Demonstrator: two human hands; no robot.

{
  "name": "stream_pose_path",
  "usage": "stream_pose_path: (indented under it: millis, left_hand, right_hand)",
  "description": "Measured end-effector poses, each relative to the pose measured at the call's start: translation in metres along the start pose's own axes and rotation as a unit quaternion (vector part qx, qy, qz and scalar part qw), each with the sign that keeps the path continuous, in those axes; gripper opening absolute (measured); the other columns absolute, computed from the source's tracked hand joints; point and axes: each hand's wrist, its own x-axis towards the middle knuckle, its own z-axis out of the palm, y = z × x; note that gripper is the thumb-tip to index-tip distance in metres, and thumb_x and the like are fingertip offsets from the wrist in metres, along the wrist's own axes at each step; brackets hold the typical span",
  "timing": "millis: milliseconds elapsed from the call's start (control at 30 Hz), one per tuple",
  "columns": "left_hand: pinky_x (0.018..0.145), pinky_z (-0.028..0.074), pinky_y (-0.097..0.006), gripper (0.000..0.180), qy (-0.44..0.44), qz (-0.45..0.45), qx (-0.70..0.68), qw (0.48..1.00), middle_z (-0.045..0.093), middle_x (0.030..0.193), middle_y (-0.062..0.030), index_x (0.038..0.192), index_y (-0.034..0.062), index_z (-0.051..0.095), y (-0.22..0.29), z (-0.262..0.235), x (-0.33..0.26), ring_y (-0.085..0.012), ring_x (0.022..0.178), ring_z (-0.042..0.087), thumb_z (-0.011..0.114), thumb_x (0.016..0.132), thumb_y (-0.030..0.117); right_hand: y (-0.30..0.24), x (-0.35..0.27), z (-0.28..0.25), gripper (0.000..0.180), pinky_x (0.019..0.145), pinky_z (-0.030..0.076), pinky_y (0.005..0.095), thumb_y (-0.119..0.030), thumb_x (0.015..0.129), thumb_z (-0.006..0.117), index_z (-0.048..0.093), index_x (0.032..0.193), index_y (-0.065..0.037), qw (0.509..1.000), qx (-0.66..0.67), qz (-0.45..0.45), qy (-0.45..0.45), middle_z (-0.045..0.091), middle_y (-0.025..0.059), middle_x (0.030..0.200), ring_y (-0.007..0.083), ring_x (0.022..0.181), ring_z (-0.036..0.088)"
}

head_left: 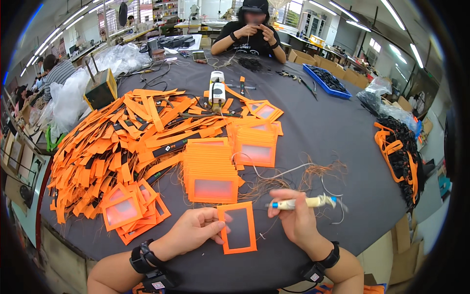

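My left hand (196, 230) pinches the left edge of an orange-bordered clear-window pouch (238, 228), its thumb in front and fingers behind. To the right, my right hand (299, 223) is closed round a cream pen-like tool (316, 201) with blue bands. The tool lies nearly level, its tip pointing left, apart from the pouch. A pale cord (284, 172) loops from behind it across the table. Just beyond the pouch is a neat stack of similar orange pouches (214, 190), with another stack (254, 147) behind it. Loose pouches (122, 211) lie left of my left hand.
A big heap of orange straps (107, 152) covers the table's left side. Thread scraps (318, 169) lie beyond my right hand. Farther off are a white power strip (216, 90), a blue tray (327, 81) of black parts and a co-worker (252, 36) handling something small.
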Motion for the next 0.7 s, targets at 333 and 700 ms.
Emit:
stream_pose_path:
  millis: [333, 700]
  left_hand:
    - [0.071, 0.055, -0.024, 0.021, -0.034, -0.018, -0.048, 0.998, 0.064, 0.093, -0.0091, 0.111, -0.0035, 0.056, -0.0027, -0.0074, 0.0018, -0.0133, 0.077, 0.064, 0.051, 0.096, 0.011]
    - [0.071, 0.055, -0.025, 0.02, -0.047, -0.019, -0.052, 0.997, 0.063, 0.093, -0.008, 0.11, -0.0029, 0.056, -0.0026, -0.0079, 0.0021, -0.0123, 0.079, 0.063, 0.051, 0.097, 0.012]
  right_hand:
    - [0.0125, 0.0076, -0.0022, 0.011, 0.076, 0.049, 0.0328, -0.014, 0.093, 0.059, 0.053, 0.096, -0.006, 0.985, 0.131, 0.109, 0.037, 0.06, 0.0064, 0.085, 0.0166, 0.079, 0.059]
    - [0.0111, 0.0074, 0.0001, 0.012, 0.077, 0.049, 0.0327, -0.016, 0.093, 0.06, 0.052, 0.097, -0.007, 0.984, 0.132, 0.111, 0.04, 0.06, 0.0051, 0.086, 0.0154, 0.081, 0.06]
